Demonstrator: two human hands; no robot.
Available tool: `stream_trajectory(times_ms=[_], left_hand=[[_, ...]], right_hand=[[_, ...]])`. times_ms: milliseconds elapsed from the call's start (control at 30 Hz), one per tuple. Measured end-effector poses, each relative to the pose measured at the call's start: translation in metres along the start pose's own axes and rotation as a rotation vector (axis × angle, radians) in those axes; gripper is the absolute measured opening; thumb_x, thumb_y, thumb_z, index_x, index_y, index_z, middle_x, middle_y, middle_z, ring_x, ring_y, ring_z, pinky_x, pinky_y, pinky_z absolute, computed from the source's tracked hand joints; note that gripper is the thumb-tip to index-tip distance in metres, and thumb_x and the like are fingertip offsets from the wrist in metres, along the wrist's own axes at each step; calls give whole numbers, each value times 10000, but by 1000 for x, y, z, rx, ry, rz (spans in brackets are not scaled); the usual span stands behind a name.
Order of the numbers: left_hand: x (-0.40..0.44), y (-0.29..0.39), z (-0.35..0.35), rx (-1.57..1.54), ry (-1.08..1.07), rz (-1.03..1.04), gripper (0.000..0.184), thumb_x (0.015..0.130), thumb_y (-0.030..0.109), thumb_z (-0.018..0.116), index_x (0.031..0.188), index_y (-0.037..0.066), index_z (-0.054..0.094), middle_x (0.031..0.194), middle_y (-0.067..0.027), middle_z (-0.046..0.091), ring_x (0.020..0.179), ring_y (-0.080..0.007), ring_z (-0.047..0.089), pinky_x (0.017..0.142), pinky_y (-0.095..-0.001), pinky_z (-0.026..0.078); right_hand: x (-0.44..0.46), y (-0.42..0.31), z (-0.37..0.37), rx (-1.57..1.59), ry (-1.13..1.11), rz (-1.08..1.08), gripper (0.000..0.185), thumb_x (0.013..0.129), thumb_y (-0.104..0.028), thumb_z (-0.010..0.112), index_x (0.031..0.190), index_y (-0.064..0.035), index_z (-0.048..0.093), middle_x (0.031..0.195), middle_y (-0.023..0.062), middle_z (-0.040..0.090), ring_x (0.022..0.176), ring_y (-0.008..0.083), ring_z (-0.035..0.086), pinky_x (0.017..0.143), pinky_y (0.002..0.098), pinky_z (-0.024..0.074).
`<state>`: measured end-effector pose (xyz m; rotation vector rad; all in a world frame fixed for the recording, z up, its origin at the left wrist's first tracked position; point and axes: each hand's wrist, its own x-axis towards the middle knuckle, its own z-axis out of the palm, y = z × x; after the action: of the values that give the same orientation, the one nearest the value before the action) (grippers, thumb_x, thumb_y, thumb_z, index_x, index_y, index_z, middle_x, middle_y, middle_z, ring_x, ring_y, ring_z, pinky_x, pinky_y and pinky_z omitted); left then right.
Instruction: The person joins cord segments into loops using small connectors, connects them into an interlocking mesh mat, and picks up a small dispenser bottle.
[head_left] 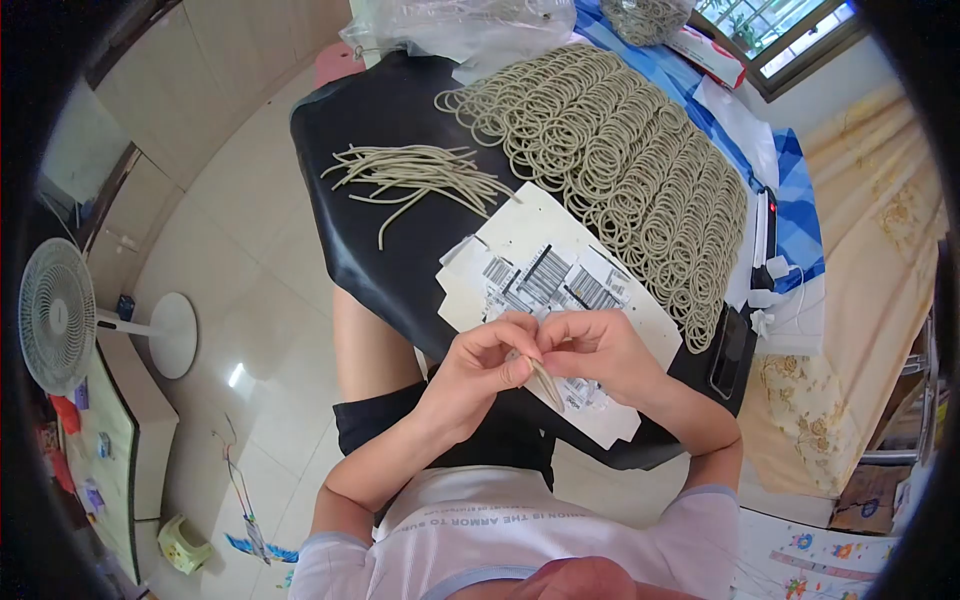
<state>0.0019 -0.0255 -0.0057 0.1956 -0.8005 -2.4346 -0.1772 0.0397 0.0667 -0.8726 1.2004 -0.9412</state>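
Note:
My left hand (490,362) and my right hand (592,348) meet fingertip to fingertip, both pinched on a beige cord (546,385) that hangs as a narrow loop below them. The fingers hide where its ends are. Beneath the hands lies a flattened piece of white cardboard (520,215) with printed labels (545,280) on it. To the upper left, a loose bunch of straight beige cords (420,175) rests on the black table cover (390,105). Beyond the cardboard, many beige cord rings (620,150) lie overlapping in long rows.
A dark phone (733,350) and a power strip (765,230) lie along the right edge. At the back are clear plastic bags (470,35) and a blue checked cloth (800,190). A white fan (58,318) stands on the left.

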Motion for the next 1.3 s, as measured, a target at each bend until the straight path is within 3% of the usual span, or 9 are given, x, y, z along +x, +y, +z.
stream_trajectory(times_ms=[167, 200, 300, 433, 767, 867, 1133, 1233, 1300], left_hand=[[15, 25, 5, 14, 14, -32, 284, 871, 204, 731, 1103, 58, 661, 1045, -14, 609, 974, -118, 563, 798, -258, 443], [23, 30, -3, 193, 14, 23, 320, 893, 156, 701, 1179, 32, 629, 1037, -18, 637, 955, -128, 594, 792, -266, 474], [52, 52, -16, 934, 175, 306, 243, 860, 14, 648, 1096, 63, 672, 1018, -48, 646, 936, -162, 617, 820, -296, 493], [81, 78, -38, 1851, 351, 670, 234, 755, 15, 703, 985, 55, 683, 1018, -128, 617, 952, -300, 611, 806, -366, 503], [94, 83, -56, 1785, 422, 557, 139, 732, 35, 750, 838, 46, 661, 936, -71, 601, 841, -269, 582, 693, -354, 478], [94, 85, -53, 1801, 402, 579, 147, 722, 26, 753, 830, 40, 654, 918, -69, 594, 815, -254, 574, 631, -342, 470], [95, 86, -56, 1795, 407, 492, 149, 718, 9, 738, 816, 20, 626, 926, -91, 593, 867, -291, 580, 728, -374, 468], [94, 87, -55, 1796, 394, 499, 154, 716, 8, 736, 820, 16, 624, 935, -98, 595, 882, -300, 580, 743, -379, 467], [94, 87, -56, 1788, 397, 503, 149, 720, 3, 733, 821, 15, 623, 938, -98, 596, 874, -293, 581, 734, -371, 469]], right_hand=[[0, -14, -16, -64, 66, -36, 89, 884, -52, 675, 959, -5, 680, 905, 10, 666, 853, 66, 616, 731, 210, 481], [0, -19, -25, -91, 153, -40, 100, 867, -44, 684, 954, 5, 681, 897, 9, 676, 807, 67, 615, 720, 219, 486], [4, -34, -67, -262, 438, -249, 121, 856, -68, 690, 943, 15, 686, 865, 7, 679, 753, 69, 602, 705, 218, 478], [17, -67, -137, -496, 839, -396, 239, 851, -182, 713, 980, 20, 710, 820, 1, 661, 688, 68, 553, 652, 223, 453], [90, -92, -325, -636, 1135, -374, 248, 749, -184, 733, 854, 40, 744, 744, 78, 691, 583, 126, 583, 502, 270, 473], [109, -84, -352, -577, 1158, -329, 246, 720, -187, 737, 804, 44, 740, 702, 79, 680, 526, 135, 564, 471, 283, 473], [131, -82, -365, -610, 1267, -217, 183, 732, -147, 770, 744, 22, 700, 588, 8, 532, 475, 121, 467, 418, 273, 379], [134, -84, -370, -742, 1270, -170, 222, 736, -175, 762, 808, 30, 716, 654, 47, 615, 488, 143, 531, 461, 300, 433], [133, -86, -365, -934, 1351, -114, 289, 730, -279, 736, 833, -9, 742, 754, 114, 685, 660, 223, 646, 621, 341, 510]])
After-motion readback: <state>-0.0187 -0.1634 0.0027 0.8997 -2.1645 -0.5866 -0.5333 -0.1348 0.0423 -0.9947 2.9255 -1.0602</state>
